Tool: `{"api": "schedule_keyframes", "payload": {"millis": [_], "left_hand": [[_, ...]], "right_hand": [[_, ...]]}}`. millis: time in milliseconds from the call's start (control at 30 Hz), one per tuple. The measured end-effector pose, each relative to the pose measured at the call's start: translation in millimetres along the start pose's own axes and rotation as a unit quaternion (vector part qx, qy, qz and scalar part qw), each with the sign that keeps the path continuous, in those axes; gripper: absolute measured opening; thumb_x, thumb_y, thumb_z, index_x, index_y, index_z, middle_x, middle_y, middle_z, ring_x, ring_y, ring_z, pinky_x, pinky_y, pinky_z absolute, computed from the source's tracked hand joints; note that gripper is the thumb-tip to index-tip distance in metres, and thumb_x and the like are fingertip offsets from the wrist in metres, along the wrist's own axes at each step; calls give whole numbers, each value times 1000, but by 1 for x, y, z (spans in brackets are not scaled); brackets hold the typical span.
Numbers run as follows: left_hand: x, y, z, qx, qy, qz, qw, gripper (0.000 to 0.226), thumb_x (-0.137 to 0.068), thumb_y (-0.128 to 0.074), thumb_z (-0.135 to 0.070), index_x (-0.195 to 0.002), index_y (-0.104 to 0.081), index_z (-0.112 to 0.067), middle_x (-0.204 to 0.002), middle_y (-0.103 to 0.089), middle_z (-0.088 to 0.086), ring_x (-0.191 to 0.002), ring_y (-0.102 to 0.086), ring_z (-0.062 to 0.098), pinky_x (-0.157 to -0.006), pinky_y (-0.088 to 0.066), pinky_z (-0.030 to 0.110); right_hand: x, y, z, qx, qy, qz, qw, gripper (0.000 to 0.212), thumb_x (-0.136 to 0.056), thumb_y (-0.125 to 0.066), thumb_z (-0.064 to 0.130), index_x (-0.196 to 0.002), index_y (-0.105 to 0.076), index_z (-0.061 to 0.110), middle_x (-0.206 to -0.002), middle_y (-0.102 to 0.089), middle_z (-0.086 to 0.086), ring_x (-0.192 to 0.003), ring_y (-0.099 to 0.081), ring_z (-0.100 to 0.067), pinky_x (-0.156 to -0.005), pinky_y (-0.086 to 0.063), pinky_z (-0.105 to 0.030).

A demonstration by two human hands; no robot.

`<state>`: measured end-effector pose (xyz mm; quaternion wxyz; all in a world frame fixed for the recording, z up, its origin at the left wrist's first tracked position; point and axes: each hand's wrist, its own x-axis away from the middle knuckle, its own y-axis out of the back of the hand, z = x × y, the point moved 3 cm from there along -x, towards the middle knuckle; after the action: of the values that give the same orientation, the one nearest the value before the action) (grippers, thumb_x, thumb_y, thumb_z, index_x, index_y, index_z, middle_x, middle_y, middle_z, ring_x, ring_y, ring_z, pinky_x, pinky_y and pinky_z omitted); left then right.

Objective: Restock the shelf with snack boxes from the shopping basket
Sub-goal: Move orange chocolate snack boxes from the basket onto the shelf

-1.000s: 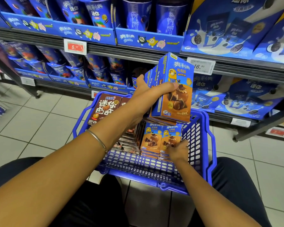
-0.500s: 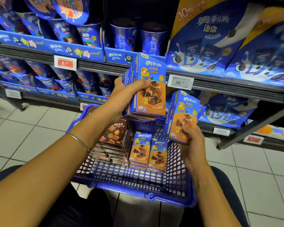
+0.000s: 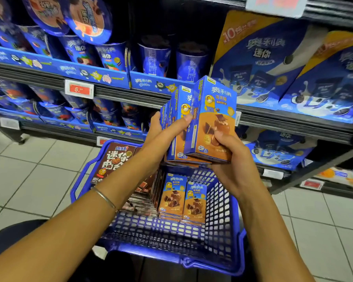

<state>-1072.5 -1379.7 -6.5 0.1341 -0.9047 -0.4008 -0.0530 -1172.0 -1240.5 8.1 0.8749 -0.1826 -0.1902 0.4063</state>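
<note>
Both the left hand (image 3: 161, 129) and the right hand (image 3: 230, 159) grip a stack of snack boxes (image 3: 202, 123) above the basket (image 3: 222, 220). None of them is on the shelf (image 3: 293, 121) yet, and more boxes (image 3: 182, 197) remain inside.

A single camera rides on the person's head, facing forward and tipped well down, so it looks along both forearms. It sits close: the left hand (image 3: 163, 133) and right hand (image 3: 234, 159), each gripping snack boxes (image 3: 214, 123), fill the middle. Below the hands lies the basket (image 3: 171, 259). Beyond and above them the shelf (image 3: 130, 94) bows with the wide lens. Floor tiles (image 3: 29, 176) spread out to either side of the hands.
</note>
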Motion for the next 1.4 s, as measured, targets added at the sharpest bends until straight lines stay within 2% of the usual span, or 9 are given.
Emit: {"api": "schedule_keyframes", "payload": {"millis": [200, 333, 433, 533, 667, 767, 867, 1133, 1400], "left_hand": [[-11, 8, 8, 24, 23, 8, 999, 78, -81, -81, -53, -147, -50, -27, -127, -76, -6, -112, -76, 18, -89, -64, 36], [-3, 19, 9, 42, 86, -29, 995, 121, -59, -88, -70, -161, -35, -29, -148, -64, -3, -132, -65, 20, -112, -51, 48], [19, 23, -5, 55, 119, -29, 991, 129, -54, -90, -77, -161, -35, -31, -152, -60, -1, -136, -61, 24, -117, -45, 56], [47, 23, -43, 55, 133, -30, 989, 114, -58, -90, -76, -154, -43, -35, -148, -63, -4, -135, -62, 23, -117, -45, 56], [90, 16, -131, 66, 149, -55, 985, 137, -48, -93, -78, -163, -30, -35, -166, -43, 3, -151, -43, 31, -123, -33, 60], [121, 2, -204, 63, 133, -60, 987, 124, -48, -94, -75, -153, -44, -33, -152, -60, -8, -141, -56, 22, -121, -39, 58], [151, -24, -290, 64, 96, -40, 993, 84, -64, -93, -63, -138, -58, -43, -143, -67, -5, -136, -61, 24, -120, -41, 58], [205, -87, -486, 45, -51, -25, 997, 98, -77, -74, -37, -162, -32, -13, -155, -53, 21, -142, -51, 44, -117, -39, 66], [200, -134, -623, 47, -182, 6, 982, 123, -68, -91, -62, -161, -30, -9, -155, -55, 16, -134, -59, 35, -109, -49, 54]], "right_hand": [[-15, -8, 0, -1, -46, -31, 998, 50, -91, -57, 14, -140, -51, 4, -134, -62, -24, -123, -58, -46, -105, -46, -60], [-8, -30, 7, 26, -92, -49, 994, 43, -87, -59, 12, -130, -56, 6, -117, -64, -21, -106, -63, -36, -91, -54, -48], [7, -49, 21, 20, -127, -69, 989, 54, -88, -60, 6, -140, -49, 0, -132, -61, -28, -114, -62, -40, -101, -50, -53], [29, -77, 56, 41, -160, -72, 984, 55, -89, -56, 3, -143, -46, 0, -135, -59, -29, -116, -62, -41, -104, -48, -57], [66, -122, 135, 48, -193, -50, 979, 65, -78, -63, 7, -142, -47, 0, -125, -64, -24, -109, -65, -38, -99, -50, -57], [90, -155, 202, 65, -195, -25, 978, 66, -76, -66, 1, -140, -47, -3, -116, -65, -22, -103, -63, -37, -96, -51, -54], [117, -189, 276, 65, -174, -1, 983, 64, -76, -63, 7, -138, -50, 1, -116, -66, -17, -103, -64, -34, -90, -54, -49], [177, -263, 460, 126, -39, 74, 988, 48, -76, -73, 16, -121, -61, 23, -103, -74, -2, -89, -71, -21, -72, -56, -31], [196, -312, 589, 144, 112, 111, 977, 54, -69, -76, 33, -118, -58, 18, -86, -73, 6, -74, -68, -8, -65, -52, -20]]}}
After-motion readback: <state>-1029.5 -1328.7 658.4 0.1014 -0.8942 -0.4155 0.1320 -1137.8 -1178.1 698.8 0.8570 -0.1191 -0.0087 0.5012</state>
